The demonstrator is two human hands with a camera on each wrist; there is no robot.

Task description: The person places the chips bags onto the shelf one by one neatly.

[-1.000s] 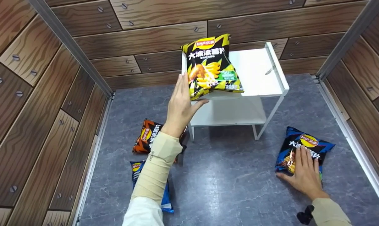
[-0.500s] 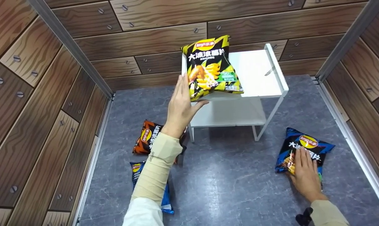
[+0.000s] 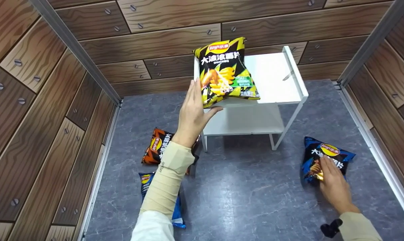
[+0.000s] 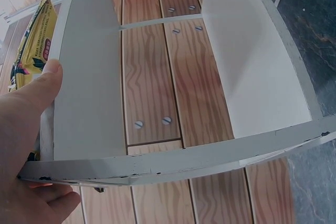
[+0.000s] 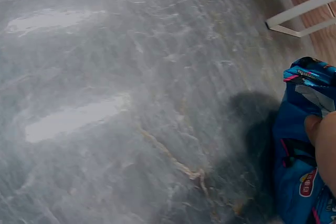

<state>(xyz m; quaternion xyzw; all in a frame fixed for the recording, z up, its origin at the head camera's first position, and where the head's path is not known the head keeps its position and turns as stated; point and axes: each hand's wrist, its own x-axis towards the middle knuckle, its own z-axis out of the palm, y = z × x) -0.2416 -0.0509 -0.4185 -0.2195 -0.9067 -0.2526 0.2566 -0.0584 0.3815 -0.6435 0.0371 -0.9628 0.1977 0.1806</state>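
Observation:
A white two-tier side table (image 3: 272, 77) stands ahead, a yellow-and-black bag of potato chips (image 3: 222, 72) on its top. My left hand (image 3: 192, 113) holds the table's near left corner, beside that bag. In the left wrist view, the thumb lies at the top's edge and the fingers bend round the white frame (image 4: 157, 163). At the right, my right hand (image 3: 336, 187) grips a blue-and-black bag of potato chips (image 3: 326, 157). The right wrist view shows the thumb pressed on this bag's back (image 5: 294, 124), with a shadow on the floor beside it.
An orange-and-black chip bag (image 3: 155, 147) and a blue chip bag (image 3: 178, 211) lie on the grey floor (image 3: 242, 194) at the left, partly behind my left arm. Wood-patterned walls (image 3: 168, 43) enclose the space. The table's lower shelf (image 3: 242, 120) faces me.
My right hand has gone from lying flat over the blue-and-black chip bag to gripping its side, and the bag has shifted slightly and tilted. The left hand has stayed put.

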